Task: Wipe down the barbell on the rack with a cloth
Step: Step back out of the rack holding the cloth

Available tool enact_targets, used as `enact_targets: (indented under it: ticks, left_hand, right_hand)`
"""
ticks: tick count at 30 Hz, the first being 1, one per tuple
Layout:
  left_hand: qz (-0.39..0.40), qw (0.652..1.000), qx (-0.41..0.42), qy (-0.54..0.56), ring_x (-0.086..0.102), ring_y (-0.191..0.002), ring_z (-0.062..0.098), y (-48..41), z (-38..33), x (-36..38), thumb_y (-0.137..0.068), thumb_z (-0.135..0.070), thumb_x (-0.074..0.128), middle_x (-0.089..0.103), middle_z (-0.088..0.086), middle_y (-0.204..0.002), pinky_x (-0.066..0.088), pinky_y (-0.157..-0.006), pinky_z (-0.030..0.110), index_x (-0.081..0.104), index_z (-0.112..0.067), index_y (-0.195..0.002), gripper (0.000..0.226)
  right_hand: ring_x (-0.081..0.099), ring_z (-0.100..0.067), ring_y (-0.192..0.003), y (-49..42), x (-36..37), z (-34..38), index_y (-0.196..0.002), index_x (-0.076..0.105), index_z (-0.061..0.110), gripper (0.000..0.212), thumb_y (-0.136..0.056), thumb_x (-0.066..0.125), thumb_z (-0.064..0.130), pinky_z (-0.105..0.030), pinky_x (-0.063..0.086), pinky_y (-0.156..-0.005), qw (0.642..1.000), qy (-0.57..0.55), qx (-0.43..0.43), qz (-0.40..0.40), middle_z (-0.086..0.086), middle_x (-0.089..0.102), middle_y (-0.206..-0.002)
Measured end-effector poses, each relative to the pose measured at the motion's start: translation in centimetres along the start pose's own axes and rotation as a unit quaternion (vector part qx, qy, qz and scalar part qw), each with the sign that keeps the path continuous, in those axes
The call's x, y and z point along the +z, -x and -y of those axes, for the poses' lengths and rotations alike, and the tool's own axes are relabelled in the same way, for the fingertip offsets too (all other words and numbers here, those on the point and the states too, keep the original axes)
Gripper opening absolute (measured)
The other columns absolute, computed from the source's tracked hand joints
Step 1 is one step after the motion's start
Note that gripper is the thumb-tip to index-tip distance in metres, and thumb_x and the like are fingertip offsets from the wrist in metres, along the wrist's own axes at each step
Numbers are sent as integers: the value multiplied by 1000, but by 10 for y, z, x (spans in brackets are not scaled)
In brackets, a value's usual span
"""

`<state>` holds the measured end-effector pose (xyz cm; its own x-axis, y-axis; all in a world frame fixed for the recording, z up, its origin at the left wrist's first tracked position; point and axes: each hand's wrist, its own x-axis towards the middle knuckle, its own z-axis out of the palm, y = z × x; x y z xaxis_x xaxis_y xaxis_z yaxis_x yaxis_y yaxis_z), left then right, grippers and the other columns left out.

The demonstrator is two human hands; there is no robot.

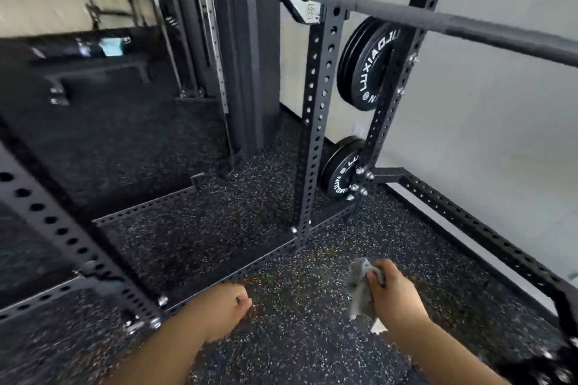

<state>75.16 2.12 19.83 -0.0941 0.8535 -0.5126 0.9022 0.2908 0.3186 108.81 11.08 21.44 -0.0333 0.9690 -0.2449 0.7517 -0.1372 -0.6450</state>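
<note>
- We judge that the wiping has not yet begun: our right hand (394,294) grips the grey cloth (361,291) low above the floor, well apart from the barbell (438,17).
- The barbell lies high on the rack, in a hook (300,6) on the upright (316,122).
- Our left hand (225,303) has curled fingers and holds nothing.
- Next, the cloth must rise to the bar; the way up looks open, but the weight plates (372,62) hang just below the bar.
</note>
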Motion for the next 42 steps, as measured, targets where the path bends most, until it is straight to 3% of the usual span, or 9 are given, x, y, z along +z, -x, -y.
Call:
enact_targets:
  ticks: [10,15,19,22,25,29,32,37,42]
  left_hand:
    - [-62,993,-92,42,70,-87,12,-5,60,-31,-106,-53,42,74,-6,-104,60,-83,40,67,-33,-112,33]
    - [-89,985,-143,42,69,-84,11,-20,76,-45,-107,-50,40,71,-8,-110,58,-80,34,63,-36,-121,30]
    - [-125,973,-190,48,67,-73,10,-39,87,-52,-109,-43,40,70,-9,-95,48,-59,27,64,-33,-115,27]
    - [-146,960,-226,73,69,-83,9,-49,98,-48,-109,-46,40,73,-6,-111,61,-77,32,66,-34,-121,31]
    - [-138,954,-248,97,71,-87,10,-49,110,-40,-108,-47,40,73,-1,-124,63,-82,34,65,-35,-127,33]
    - [-132,947,-266,125,70,-96,14,-32,133,-33,-109,-43,42,71,0,-129,60,-90,35,63,-33,-133,34]
    - [-139,938,-277,158,69,-104,14,-12,167,-28,-108,-43,43,69,-1,-134,58,-96,36,62,-32,-137,36]
    - [-145,913,-319,207,69,-79,6,25,241,-19,-108,-41,43,71,-5,-123,58,-71,25,62,-37,-131,30]
    - [-134,908,-330,222,69,-81,9,60,318,-22,-109,-45,43,71,-4,-124,62,-75,31,63,-34,-132,33]
  right_hand:
    - [66,4,-50,-66,56,91,-97,53,26,15,-111,49,22,-13,47,-44,984,-18,-100,145,6,70,-78]
    - [73,-14,-73,-115,81,120,-100,53,27,14,-111,46,31,-33,64,-68,973,18,-128,193,-2,72,-89]
    - [69,-13,-76,-152,102,135,-107,51,26,11,-112,46,35,-31,60,-71,963,66,-164,202,2,66,-89]
    - [60,-15,-77,-170,123,143,-114,55,26,12,-109,51,36,-32,51,-74,963,50,-190,186,8,63,-88]
    - [58,-13,-76,-178,149,156,-118,58,22,18,-109,51,36,-29,46,-73,951,66,-208,218,10,60,-87]
    - [63,-16,-81,-176,191,179,-120,58,23,19,-109,51,37,-28,47,-72,931,87,-232,267,5,65,-92]
    - [68,-8,-80,-164,222,210,-111,55,31,8,-111,50,37,-19,50,-60,904,125,-246,327,6,68,-95]
    - [67,0,-79,-133,282,261,-109,54,37,3,-110,52,38,-15,47,-56,872,160,-309,344,11,70,-96]
    - [70,1,-81,-90,340,309,-115,60,32,9,-109,54,35,-14,52,-59,867,163,-316,349,10,72,-97]
